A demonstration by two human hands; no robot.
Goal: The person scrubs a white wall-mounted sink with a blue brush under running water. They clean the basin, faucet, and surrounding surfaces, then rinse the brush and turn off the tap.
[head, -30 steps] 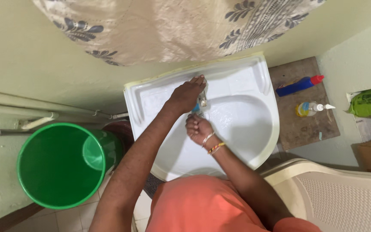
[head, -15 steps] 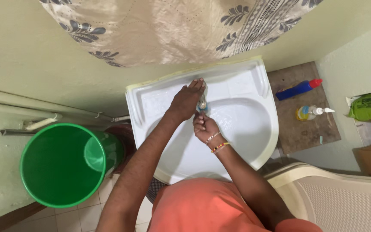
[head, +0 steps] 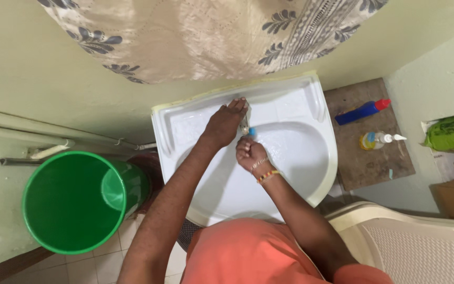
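I stand over a white wash basin (head: 295,173) fixed to the wall. My left hand (head: 224,123) reaches across its back ledge and lies over the metal tap (head: 245,124), fingers wrapped on its top. Just below the spout, over the bowl, my right hand (head: 250,152) is closed in a fist, with bangles on the wrist. A small blue object (head: 251,131) sticks out of the top of that fist, right beside the tap. What it is cannot be made out.
A green bucket (head: 74,202) with a green mug inside stands on the floor to the left. A brown slab (head: 369,158) to the right carries a blue bottle (head: 362,111) and a pump bottle (head: 377,140). A patterned curtain (head: 211,37) hangs above. A cream plastic chair (head: 416,242) is at lower right, a green bag (head: 453,131) at far right.
My right fist with the blue object has shifted slightly right and up toward the spout. My left hand stays on the tap.
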